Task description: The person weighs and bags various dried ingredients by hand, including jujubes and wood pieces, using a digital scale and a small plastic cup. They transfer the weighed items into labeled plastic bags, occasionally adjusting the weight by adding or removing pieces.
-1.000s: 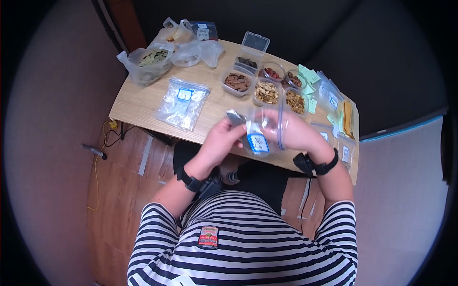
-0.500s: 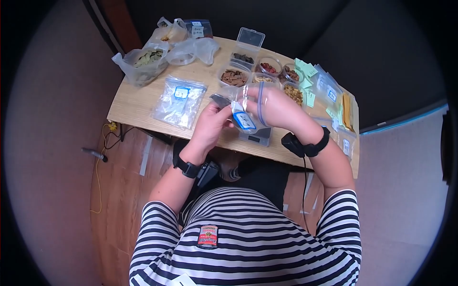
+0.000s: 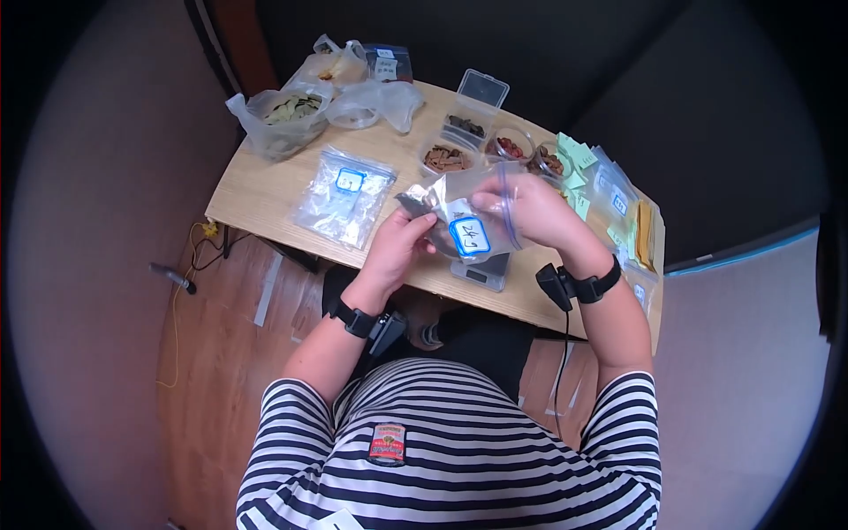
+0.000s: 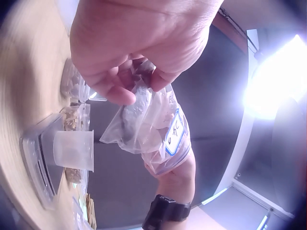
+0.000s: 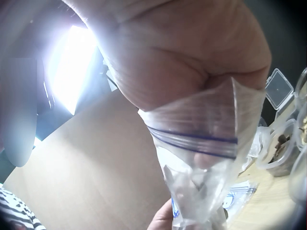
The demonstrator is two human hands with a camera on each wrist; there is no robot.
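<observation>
Above the table's front edge, a clear zip bag [image 3: 470, 231] with a blue-edged label reading "24 g" hangs between both hands. My left hand [image 3: 397, 247] pinches the bag's closed end with thumb and fingers, where something dark grey [image 4: 144, 69] shows. My right hand [image 3: 534, 208] reaches through the bag's mouth, fingers inside the plastic beyond the zip strip [image 5: 192, 143]; whether they hold anything I cannot tell. Below the bag sits a flat kitchen scale [image 3: 481, 274], partly hidden in the head view. On it stands a small translucent cup [image 4: 74, 149].
Behind the hands stand tubs of bark pieces [image 3: 446, 159], red dried fruit [image 3: 511, 148] and brown pieces [image 3: 549, 161]. A labelled zip bag [image 3: 344, 199] lies at left, near a plastic bag of leaves [image 3: 283, 119]. Green notes [image 3: 576, 152] and brown envelopes [image 3: 645, 234] lie at right.
Both hands and the bag moved up and left, then slightly back right. The bag's label has turned toward the head camera. My right hand stays in the bag's mouth.
</observation>
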